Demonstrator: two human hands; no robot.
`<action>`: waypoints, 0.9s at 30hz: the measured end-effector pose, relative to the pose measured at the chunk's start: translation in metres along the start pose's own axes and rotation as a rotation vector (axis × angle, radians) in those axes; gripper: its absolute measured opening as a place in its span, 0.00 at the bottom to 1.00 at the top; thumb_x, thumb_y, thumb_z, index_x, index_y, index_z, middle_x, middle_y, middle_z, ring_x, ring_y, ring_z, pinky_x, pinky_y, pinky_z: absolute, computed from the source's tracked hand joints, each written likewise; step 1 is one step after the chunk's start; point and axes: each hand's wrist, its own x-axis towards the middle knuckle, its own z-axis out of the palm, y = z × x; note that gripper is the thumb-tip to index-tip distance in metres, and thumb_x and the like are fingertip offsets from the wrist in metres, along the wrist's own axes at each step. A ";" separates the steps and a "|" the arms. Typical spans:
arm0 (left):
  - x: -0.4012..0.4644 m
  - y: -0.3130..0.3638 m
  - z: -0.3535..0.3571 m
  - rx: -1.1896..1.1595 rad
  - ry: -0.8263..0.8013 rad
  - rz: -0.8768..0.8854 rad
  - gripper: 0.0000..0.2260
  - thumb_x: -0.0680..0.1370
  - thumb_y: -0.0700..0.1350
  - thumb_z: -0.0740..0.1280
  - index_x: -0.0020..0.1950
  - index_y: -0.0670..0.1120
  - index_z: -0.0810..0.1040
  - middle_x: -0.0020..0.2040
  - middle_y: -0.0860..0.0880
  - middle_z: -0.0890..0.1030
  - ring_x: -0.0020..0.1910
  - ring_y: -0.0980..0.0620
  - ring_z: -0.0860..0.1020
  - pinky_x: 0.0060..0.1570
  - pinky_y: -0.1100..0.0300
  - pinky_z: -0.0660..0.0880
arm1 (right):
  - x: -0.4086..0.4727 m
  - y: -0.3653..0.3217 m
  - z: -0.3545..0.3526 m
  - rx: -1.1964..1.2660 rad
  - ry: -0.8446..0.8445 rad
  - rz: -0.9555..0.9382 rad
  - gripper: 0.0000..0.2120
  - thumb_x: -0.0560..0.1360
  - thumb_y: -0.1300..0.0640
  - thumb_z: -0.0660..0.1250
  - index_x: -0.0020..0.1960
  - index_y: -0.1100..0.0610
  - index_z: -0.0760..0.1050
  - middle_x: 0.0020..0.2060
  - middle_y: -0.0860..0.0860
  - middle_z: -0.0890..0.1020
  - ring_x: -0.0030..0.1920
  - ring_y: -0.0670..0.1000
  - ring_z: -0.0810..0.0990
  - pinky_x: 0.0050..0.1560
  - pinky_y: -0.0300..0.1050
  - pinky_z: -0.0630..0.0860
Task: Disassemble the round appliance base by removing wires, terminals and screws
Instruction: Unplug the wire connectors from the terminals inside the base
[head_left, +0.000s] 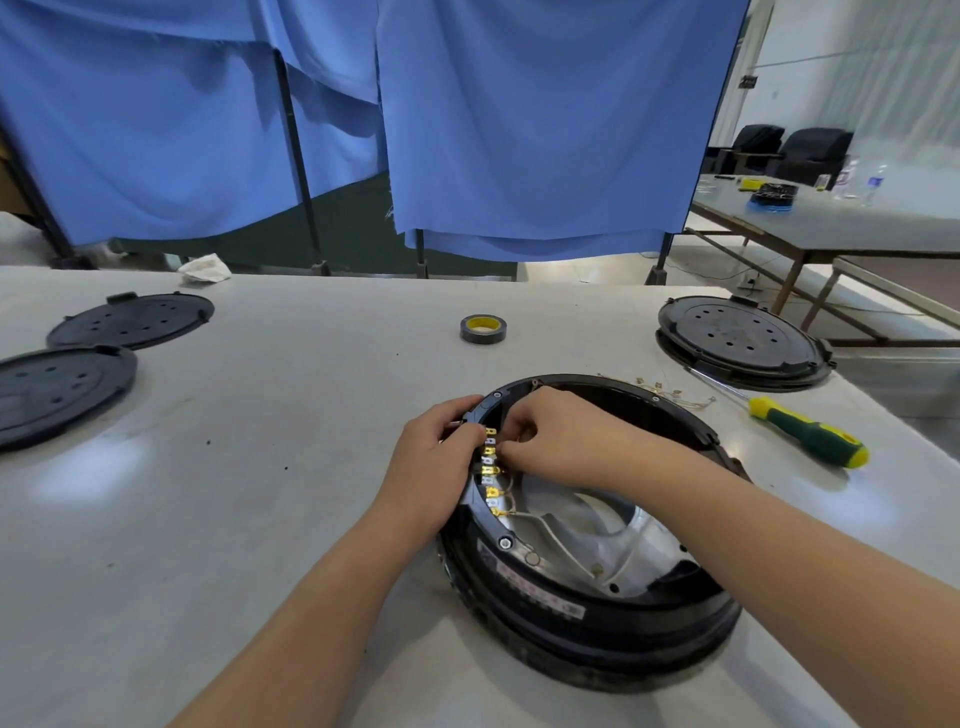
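Lying near the bench's (260, 467) front edge, right of middle, the base (597, 618) is gripped at its rim by the left hand (436, 462); a terminal (491, 446) is pinched by the right hand (561, 436). A screwdriver (808, 434) lies toward the right edge.

Both hands (498, 441) at base (587, 613) terminals (491, 470).
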 end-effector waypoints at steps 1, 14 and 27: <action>0.000 0.000 0.000 -0.003 -0.001 0.002 0.21 0.76 0.33 0.60 0.45 0.59 0.81 0.40 0.58 0.85 0.39 0.61 0.82 0.36 0.69 0.76 | 0.000 -0.001 0.001 -0.017 0.013 0.002 0.07 0.71 0.55 0.66 0.37 0.53 0.80 0.33 0.50 0.82 0.34 0.48 0.78 0.36 0.43 0.75; 0.001 0.000 0.000 -0.004 0.005 0.005 0.21 0.76 0.33 0.60 0.44 0.60 0.81 0.39 0.57 0.85 0.38 0.60 0.81 0.38 0.67 0.77 | -0.004 -0.001 0.002 -0.074 0.040 0.069 0.10 0.70 0.55 0.65 0.41 0.61 0.81 0.35 0.57 0.82 0.33 0.51 0.75 0.34 0.42 0.71; 0.001 -0.001 0.000 -0.017 0.011 -0.003 0.21 0.76 0.33 0.60 0.42 0.60 0.82 0.38 0.58 0.85 0.38 0.60 0.81 0.38 0.67 0.77 | -0.003 0.005 -0.001 0.054 0.036 0.062 0.05 0.69 0.56 0.67 0.36 0.54 0.81 0.28 0.46 0.77 0.30 0.44 0.73 0.31 0.38 0.69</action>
